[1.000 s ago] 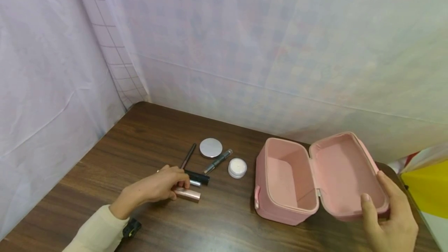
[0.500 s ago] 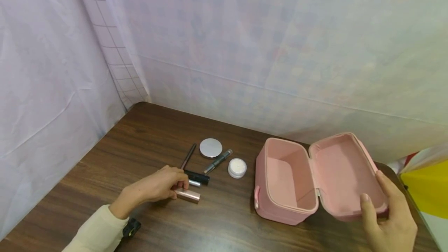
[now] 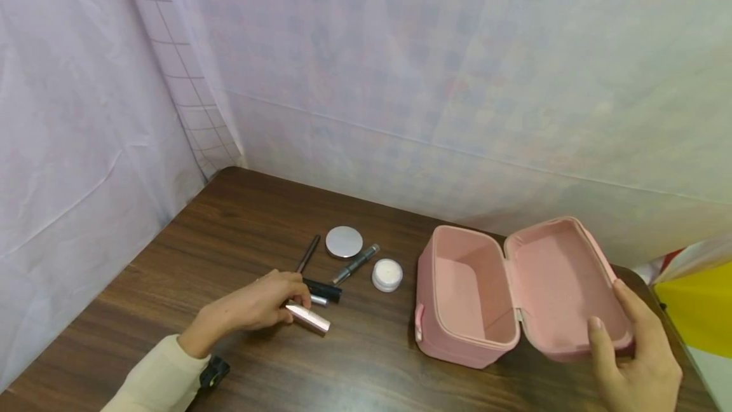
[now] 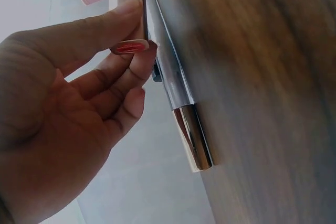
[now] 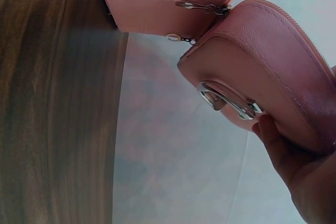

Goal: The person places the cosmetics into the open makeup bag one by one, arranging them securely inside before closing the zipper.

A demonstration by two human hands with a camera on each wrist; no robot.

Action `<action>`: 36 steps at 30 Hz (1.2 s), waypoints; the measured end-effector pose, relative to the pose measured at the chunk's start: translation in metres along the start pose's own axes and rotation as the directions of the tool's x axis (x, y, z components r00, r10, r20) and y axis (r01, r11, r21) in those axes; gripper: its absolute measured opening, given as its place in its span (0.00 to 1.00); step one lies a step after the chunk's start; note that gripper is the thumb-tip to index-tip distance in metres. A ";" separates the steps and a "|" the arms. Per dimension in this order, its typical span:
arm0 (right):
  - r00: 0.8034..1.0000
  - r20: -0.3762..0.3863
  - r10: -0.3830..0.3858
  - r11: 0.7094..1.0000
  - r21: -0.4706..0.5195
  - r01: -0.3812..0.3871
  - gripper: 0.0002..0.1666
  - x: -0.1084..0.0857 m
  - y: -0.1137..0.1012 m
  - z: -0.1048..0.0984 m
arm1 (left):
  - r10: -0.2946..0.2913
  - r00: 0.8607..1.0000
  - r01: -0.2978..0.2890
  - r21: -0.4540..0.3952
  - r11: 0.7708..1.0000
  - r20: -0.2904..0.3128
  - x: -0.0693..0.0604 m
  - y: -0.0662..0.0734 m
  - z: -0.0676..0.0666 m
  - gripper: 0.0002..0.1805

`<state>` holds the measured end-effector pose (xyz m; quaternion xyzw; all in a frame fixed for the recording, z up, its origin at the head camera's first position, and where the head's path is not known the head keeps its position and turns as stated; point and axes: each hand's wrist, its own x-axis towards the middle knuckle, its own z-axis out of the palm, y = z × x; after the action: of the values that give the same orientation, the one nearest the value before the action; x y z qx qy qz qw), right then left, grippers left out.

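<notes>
My left hand (image 3: 264, 302) pinches a rose-gold tube (image 3: 309, 318) between thumb and fingers, low over the table. Beyond it a silver tube (image 3: 318, 300) and a black tube (image 3: 323, 290) lie side by side, partly behind the fingers; in the left wrist view a clear tube with a gold end (image 4: 194, 137) lies beside the hand. On the right, the pink case (image 3: 466, 297) stands with its lid folded out. My right hand (image 3: 640, 348) grips the lid (image 3: 563, 285) at its outer edge, and the right wrist view shows fingers under the lid near a metal ring (image 5: 226, 98).
Behind the left hand lie a dark pencil (image 3: 309, 253), a round silver compact (image 3: 344, 241) and a grey-green stick (image 3: 356, 264). A small white jar (image 3: 387, 274) sits left of the case. Pale curtains hang behind the wooden table (image 3: 246, 221). A yellow thing (image 3: 698, 307) is at far right.
The rose-gold tube has turned slightly in my left hand, its free end now a little nearer the front and right. My right hand and the case have hardly moved.
</notes>
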<state>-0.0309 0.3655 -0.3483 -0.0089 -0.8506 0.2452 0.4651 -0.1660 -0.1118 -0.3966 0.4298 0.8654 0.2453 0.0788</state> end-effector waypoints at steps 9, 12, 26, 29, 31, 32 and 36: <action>1.000 -0.019 -0.008 1.000 0.014 0.008 0.28 0.000 -0.002 0.002 | 0.003 1.000 -0.003 -0.138 0.990 0.000 0.002 0.000 -0.003 0.14; 1.000 -0.023 -0.014 1.000 0.027 0.015 0.27 0.000 -0.002 0.003 | 0.034 0.999 -0.040 -0.142 0.989 -0.043 0.004 0.004 -0.005 0.14; 1.000 0.018 -0.001 1.000 0.011 0.001 0.30 0.000 -0.007 -0.001 | 0.092 0.966 -0.130 -0.145 0.981 -0.243 0.023 0.032 -0.020 0.13; 1.000 0.003 -0.006 1.000 0.011 0.006 0.29 0.000 -0.007 0.000 | 0.102 0.959 -0.144 -0.143 0.979 -0.264 0.032 0.041 -0.023 0.13; 1.000 -0.008 -0.013 1.000 0.014 0.013 0.28 0.000 -0.008 0.000 | 0.111 0.955 -0.155 -0.146 0.977 -0.275 0.039 0.045 -0.023 0.12; 1.000 -0.008 -0.015 1.000 0.014 0.015 0.28 0.000 -0.008 0.000 | 0.112 0.953 -0.163 -0.164 0.973 -0.281 0.042 0.048 -0.023 0.12; 1.000 0.002 -0.023 1.000 0.020 0.023 0.28 0.000 -0.006 0.000 | 0.107 0.943 -0.186 -0.231 0.955 -0.315 0.054 0.053 -0.018 0.13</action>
<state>-0.0299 0.3605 -0.3456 0.0060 -0.8486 0.2485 0.4670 -0.1681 -0.0491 -0.3511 0.4374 0.7935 0.4228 -0.0165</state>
